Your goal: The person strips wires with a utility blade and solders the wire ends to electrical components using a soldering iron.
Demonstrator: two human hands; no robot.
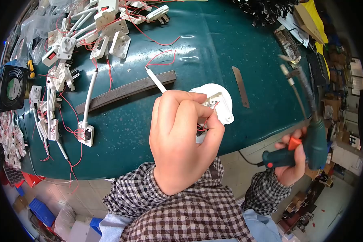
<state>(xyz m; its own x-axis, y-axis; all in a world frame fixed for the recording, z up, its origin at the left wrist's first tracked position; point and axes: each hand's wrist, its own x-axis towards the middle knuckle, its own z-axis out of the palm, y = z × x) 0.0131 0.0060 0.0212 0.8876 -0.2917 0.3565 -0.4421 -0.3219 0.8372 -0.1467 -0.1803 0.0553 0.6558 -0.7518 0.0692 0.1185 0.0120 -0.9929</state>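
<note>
My left hand (183, 139) is closed on a white plastic plug housing (222, 105), fingertips at its edge where thin red wires run. A white tube (155, 80) sticks out past my knuckles, with a red wire loop at its far end. Over at the right, my right hand (293, 159) is wrapped round the handle of a green soldering gun (318, 141) with an orange trigger. Its metal tip points up and away, apart from the housing. The part of the housing under my left fingers is hidden.
A dark metal bar (127, 90) lies behind my left hand on the green table (121, 149). A flat blade (240, 86) is right of the housing. White plug parts with red wires (64, 76) pile up at the left, beside a black fan (14, 88).
</note>
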